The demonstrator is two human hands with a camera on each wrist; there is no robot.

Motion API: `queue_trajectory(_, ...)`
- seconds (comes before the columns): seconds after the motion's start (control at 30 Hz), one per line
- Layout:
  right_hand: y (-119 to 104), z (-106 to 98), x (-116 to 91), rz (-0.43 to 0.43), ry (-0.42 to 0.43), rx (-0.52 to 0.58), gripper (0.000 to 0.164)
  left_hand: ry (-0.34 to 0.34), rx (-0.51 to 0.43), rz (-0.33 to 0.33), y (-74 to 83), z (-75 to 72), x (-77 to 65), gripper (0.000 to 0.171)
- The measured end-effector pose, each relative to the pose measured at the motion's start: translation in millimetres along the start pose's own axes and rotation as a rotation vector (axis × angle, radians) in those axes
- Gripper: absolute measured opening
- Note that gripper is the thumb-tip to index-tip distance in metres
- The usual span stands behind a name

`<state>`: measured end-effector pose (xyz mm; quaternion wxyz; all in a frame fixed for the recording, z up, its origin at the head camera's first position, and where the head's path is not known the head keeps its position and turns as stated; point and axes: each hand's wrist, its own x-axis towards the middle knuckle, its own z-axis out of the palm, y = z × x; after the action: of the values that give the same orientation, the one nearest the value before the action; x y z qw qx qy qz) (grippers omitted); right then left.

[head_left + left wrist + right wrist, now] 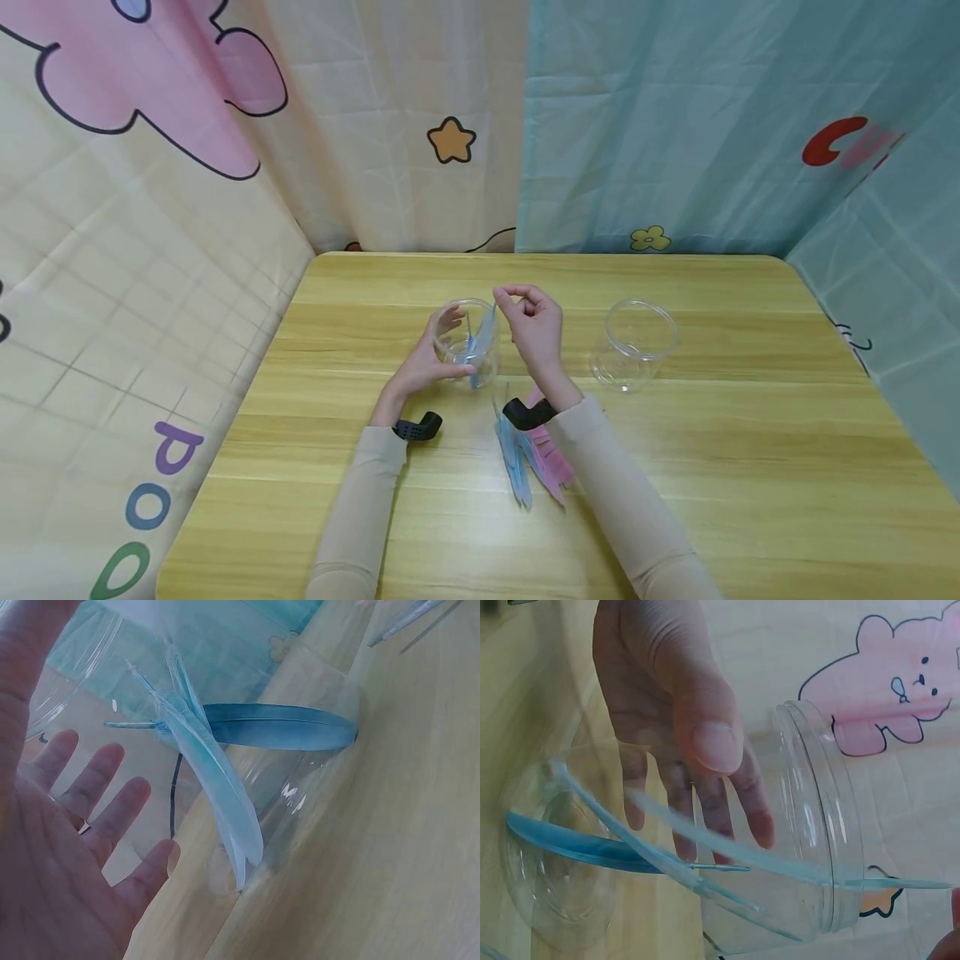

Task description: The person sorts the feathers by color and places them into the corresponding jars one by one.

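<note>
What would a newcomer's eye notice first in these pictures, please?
Probably the blue feathers in the clear jar, which the left hand holds while the right hand pinches one pale feather at the rim. Near the right forearm, loose pink and blue feathers lie on the table; a second clear jar stands further right.

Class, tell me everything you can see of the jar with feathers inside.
The jar is clear and round, plastic or glass; which I cannot tell. It has a round base, see-through wall, ridged rim and open mouth. It stands upright on the wood-patterned table. Inside are a darker blue feather and a paler feather; another pale feather, pinched by the right grip, reaches in through the mouth. The left grip holds the jar, thumb on the near side, fingers on the far side.
</note>
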<state>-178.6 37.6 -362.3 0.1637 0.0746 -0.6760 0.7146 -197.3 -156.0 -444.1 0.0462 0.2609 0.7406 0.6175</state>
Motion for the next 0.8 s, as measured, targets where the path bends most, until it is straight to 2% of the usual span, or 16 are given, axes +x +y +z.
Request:
queue_trajectory(0.3, 37.2, -20.3, 8.2, 0.083, 0.007, -0.023, 0.030, -0.001, 0.011, 0.004, -1.1, -1.1, 0.6, 0.100)
queue_trajectory(0.4, 39.8, -31.3, 6.7, 0.134, -0.048, -0.067, 0.035, -0.002, 0.007, -0.001, -1.7, -1.2, 0.9, 0.100)
queue_trajectory(0.5, 39.8, -44.5, 3.6, 0.209, -0.169, -0.163, 0.036, -0.004, 0.007, -0.008, -2.2, -1.2, 1.1, 0.101)
queue_trajectory(0.63, 37.5, -61.4, -0.9, 0.313, -0.392, -0.399, 0.037, -0.003, 0.002, -0.010, -4.7, -1.4, 1.9, 0.102)
queue_trajectory(0.73, 37.4, -69.3, -5.2, 0.361, -0.556, -0.576, 0.039, -0.002, -0.002, -0.009, -5.9, -2.1, 2.2, 0.102)
queue_trajectory(0.8, 39.5, -71.3, -9.1, 0.370, -0.639, -0.648, 0.040, -0.002, -0.002, -0.009, -5.4, -2.6, 1.9, 0.102)
